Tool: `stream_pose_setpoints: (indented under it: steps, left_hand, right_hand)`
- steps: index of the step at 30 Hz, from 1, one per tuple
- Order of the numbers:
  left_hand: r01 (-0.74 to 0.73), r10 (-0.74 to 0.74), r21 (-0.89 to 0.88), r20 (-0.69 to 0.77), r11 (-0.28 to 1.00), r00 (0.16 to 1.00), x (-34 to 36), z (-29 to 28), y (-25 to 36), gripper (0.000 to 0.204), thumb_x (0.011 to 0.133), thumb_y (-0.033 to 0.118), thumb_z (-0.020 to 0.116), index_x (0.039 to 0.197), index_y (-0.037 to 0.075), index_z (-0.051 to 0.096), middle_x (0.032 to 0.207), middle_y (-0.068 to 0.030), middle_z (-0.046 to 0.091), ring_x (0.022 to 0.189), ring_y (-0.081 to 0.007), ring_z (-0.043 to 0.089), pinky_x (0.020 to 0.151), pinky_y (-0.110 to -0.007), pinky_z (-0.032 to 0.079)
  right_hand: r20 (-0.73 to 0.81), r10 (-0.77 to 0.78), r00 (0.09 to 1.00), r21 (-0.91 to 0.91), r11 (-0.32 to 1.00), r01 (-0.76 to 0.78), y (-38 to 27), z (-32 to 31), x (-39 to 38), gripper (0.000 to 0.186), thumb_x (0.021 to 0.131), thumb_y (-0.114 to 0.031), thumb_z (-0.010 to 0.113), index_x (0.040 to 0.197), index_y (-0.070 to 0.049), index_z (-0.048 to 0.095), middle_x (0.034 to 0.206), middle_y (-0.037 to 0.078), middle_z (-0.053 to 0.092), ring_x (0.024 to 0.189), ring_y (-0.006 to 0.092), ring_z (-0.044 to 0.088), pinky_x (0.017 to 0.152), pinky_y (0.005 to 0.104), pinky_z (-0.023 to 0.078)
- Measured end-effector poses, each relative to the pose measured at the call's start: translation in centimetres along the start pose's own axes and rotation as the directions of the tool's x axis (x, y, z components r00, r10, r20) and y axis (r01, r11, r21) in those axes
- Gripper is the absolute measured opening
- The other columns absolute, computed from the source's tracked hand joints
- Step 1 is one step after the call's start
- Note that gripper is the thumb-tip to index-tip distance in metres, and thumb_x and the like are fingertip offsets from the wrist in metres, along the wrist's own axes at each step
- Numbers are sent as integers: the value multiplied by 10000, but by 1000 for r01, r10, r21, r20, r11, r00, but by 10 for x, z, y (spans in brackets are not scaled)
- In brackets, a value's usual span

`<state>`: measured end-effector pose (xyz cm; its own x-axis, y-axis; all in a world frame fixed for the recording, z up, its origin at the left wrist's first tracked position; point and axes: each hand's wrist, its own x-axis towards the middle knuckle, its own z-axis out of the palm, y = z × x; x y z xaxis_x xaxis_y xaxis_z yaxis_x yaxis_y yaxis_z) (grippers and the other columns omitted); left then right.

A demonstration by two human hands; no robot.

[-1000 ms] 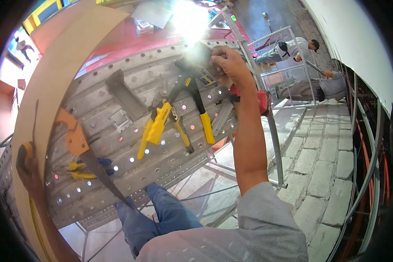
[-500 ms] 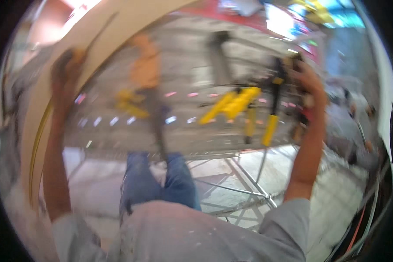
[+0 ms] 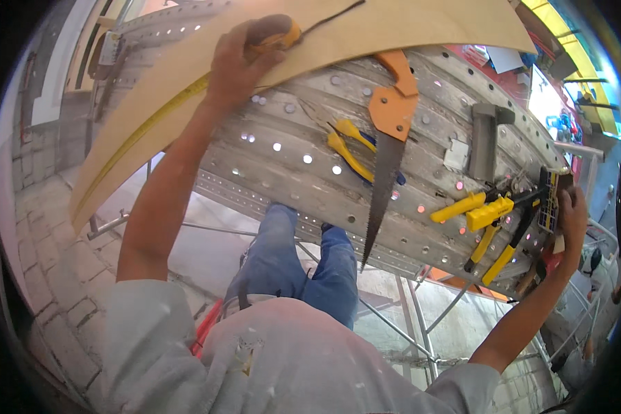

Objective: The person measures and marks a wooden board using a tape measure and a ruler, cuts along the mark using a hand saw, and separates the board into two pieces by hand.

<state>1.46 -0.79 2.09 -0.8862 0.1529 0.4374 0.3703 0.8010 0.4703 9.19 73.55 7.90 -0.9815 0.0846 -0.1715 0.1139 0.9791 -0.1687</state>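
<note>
My left hand (image 3: 231, 72) is closed around an orange and dark tape measure (image 3: 274, 36), over a pale curved wooden board (image 3: 393, 24). The yellow tape blade (image 3: 155, 117) runs along the board from near my wrist toward its lower left end. At the right end of the metal platform, my right hand (image 3: 573, 215) curls its fingers at the side of a small dark printed box (image 3: 550, 200). Just left of that box lie yellow-handled tools (image 3: 490, 214), partly overlapping.
A handsaw (image 3: 390, 159) with an orange handle lies on the perforated metal platform (image 3: 290, 162), its tip past the near edge. Beside it are yellow and blue pliers (image 3: 355, 152). A grey metal piece (image 3: 486, 141) lies farther right. Scaffold tubes (image 3: 417, 324) stand below.
The view has swung and sharpened, with the tools now farther right in it. My left hand still holds the tape measure; my right hand is still at the platform's right end.
</note>
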Motion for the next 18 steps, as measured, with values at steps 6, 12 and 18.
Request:
stream_pose_setpoints:
  steps: [6, 12, 18]
  left_hand:
    - [1, 2, 80, -37, 997, 999, -2, 7, -5, 664, 802, 431, 868, 1287, 60, 608, 1150, -150, 676, 1076, -336, 642, 954, -453, 506]
    - [43, -66, 124, 189, 991, 980, 24, -17, -4, 680, 779, 504, 858, 1230, 44, 642, 1054, -171, 705, 1009, -352, 671, 906, -435, 513]
    - [70, -139, 129, 664, 989, 735, 87, -39, -3, 654, 752, 478, 847, 1174, 7, 680, 1041, -165, 724, 961, -306, 683, 871, -401, 515]
  right_hand:
    - [-122, 302, 945, 332, 910, -248, 1, -20, -55, 231, 1013, -164, 546, 1163, -32, 661, 917, 32, 640, 774, 106, 570, 729, 262, 476]
    - [-343, 421, 840, 586, 794, -160, -142, -17, -107, 251, 1045, -141, 556, 1225, -3, 663, 882, 5, 628, 762, 71, 589, 676, 238, 499]
    - [-54, 309, 949, 985, 170, 0, -328, 19, -144, 195, 1011, -73, 594, 1161, 28, 667, 861, 108, 705, 667, 165, 674, 614, 296, 583]
